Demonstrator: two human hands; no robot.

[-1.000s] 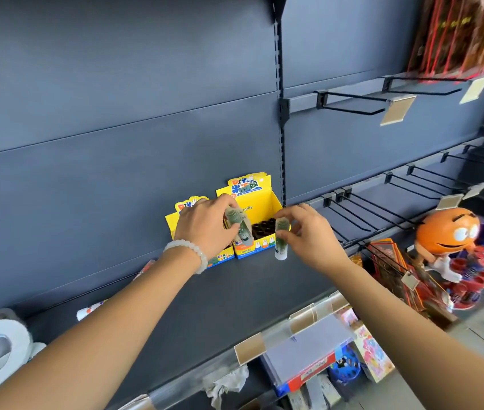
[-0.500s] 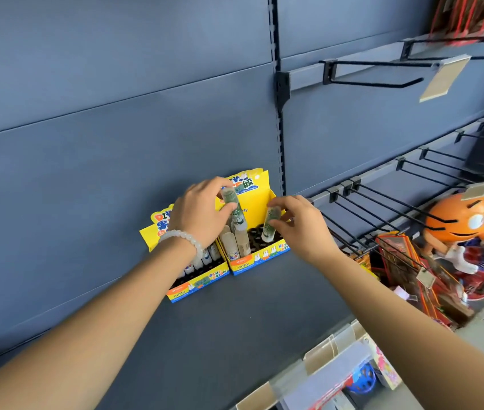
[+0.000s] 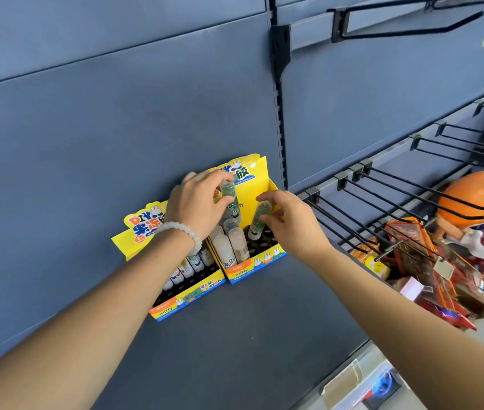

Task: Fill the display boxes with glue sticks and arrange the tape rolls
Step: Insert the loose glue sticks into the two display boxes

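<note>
Two yellow display boxes stand side by side against the back of a dark blue shelf. The left box [image 3: 187, 303] holds a row of glue sticks. The right box [image 3: 254, 266] has several sticks at its left and dark holes at its right. My left hand [image 3: 196, 207] pinches a green-labelled glue stick [image 3: 229, 193] above the right box. My right hand [image 3: 291, 223] pinches a second green glue stick [image 3: 258, 218], tilted, its lower end at the holes of the right box. No tape rolls are in view.
Black wire display hooks [image 3: 388, 196] jut out to the right of the boxes. An orange figure toy [image 3: 477, 199] and packaged goods [image 3: 418, 255] sit below them. Another hook [image 3: 406, 25] hangs at the upper right. Price-tag holders line the shelf's front edge [image 3: 347, 383].
The view has closed in on the boxes. My right hand has carried its glue stick from in front of the right box to down over its holes. My left hand stays above the box.
</note>
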